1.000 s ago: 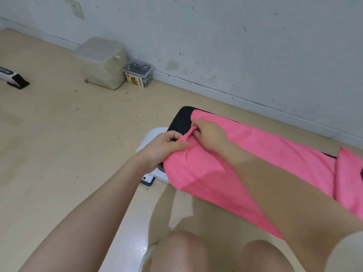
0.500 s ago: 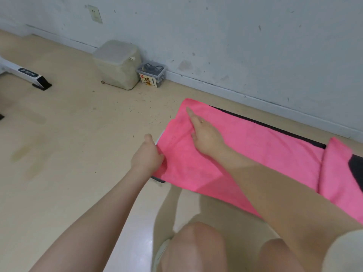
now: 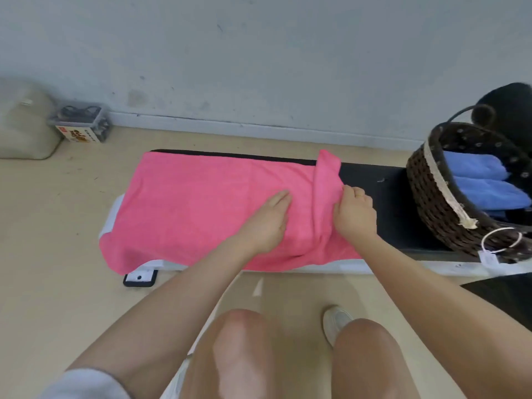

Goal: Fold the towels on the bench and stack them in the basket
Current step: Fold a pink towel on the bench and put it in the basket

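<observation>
Fingers (image 3: 280, 198) of the left hand (image 3: 266, 223) were laid straight and close together, flat on the bright pink terry towel (image 3: 201, 203), pressing it down near its middle. Fingers (image 3: 347, 192) of the right hand (image 3: 355, 213) were curled round the towel's right edge, which was pinched and lifted into an upright fold. A thin ring was seen on one right finger.

The pink towel was spread lengthwise over the left part of the long black padded tabletop (image 3: 374, 177), its left end draped over the white frame (image 3: 403, 267). At the right end of the tabletop a dark brown woven wicker basket (image 3: 426, 197) with a pale trim strip was set; folded blue towels (image 3: 480, 180) were stacked inside it, and a white ring with a tag (image 3: 502, 240) hung at its near side.

On the beige floor (image 3: 57, 226) by the grey wall, a pale plastic container (image 3: 23, 122) and a small clear box with a label (image 3: 82, 122) were placed side by side. Two bare knees and a light shoe (image 3: 335, 321) were seen below.
</observation>
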